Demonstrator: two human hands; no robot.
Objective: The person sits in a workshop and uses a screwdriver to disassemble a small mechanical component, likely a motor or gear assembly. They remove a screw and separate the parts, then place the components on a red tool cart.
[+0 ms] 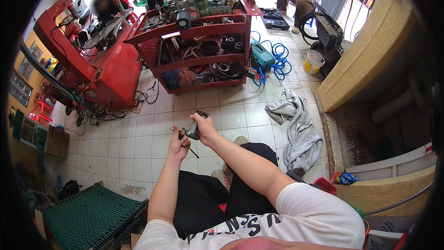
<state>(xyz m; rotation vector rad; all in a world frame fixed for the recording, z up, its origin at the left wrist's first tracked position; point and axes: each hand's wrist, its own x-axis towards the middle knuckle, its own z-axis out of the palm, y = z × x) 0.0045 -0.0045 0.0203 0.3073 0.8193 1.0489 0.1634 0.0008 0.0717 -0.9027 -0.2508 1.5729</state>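
My right hand (205, 126) is closed round a dark metal part (193, 131) with a ridged, toothed upper end, held out in front of my knees. Just below and to its left, my left hand (176, 148) has its fingers closed on a thin metal rod (193, 153), which sticks out toward the lower right. A small metal piece shows at the left thumb tip, close to the dark part. Whether the two touch cannot be made out at this size.
Ahead stands a red tool cart (185, 71) loaded with cans and tools. A grey cloth (296, 127) lies on the tiled floor at right, near a teal case (262, 54) and blue hose (281, 62). A green woven seat (95, 215) is at lower left. Other people sit and stand farther back.
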